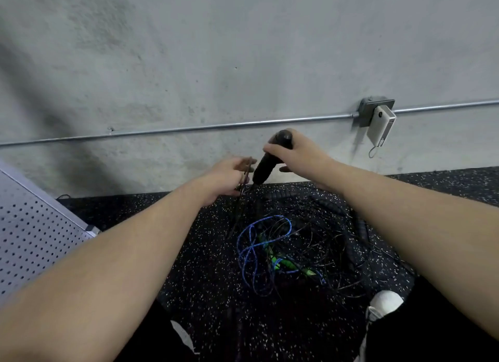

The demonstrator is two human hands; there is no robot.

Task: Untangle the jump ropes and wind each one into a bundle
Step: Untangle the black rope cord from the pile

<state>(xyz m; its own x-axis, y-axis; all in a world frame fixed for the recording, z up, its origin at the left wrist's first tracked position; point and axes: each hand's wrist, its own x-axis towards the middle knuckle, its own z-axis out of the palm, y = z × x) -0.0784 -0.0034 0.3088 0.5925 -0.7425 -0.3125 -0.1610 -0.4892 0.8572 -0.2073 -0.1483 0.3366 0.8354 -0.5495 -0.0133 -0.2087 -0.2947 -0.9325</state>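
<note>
A tangle of jump ropes [291, 248] lies on the black speckled floor: a blue braided rope [249, 243], thin black cords, a thick black beaded rope [361, 226] and green handles [280, 263]. My right hand [299, 152] grips a black foam handle [266, 164], lifted above the pile and tilted down to the left. My left hand [229, 176] is just left of that handle and holds thin black cord strands [240, 202] that run down into the tangle.
A concrete wall rises behind the pile, with a metal conduit [216, 125] and a junction box carrying a white power bank [380, 125]. A white perforated panel [35, 235] stands at the left. My white shoe [384, 302] is beside the pile at the lower right.
</note>
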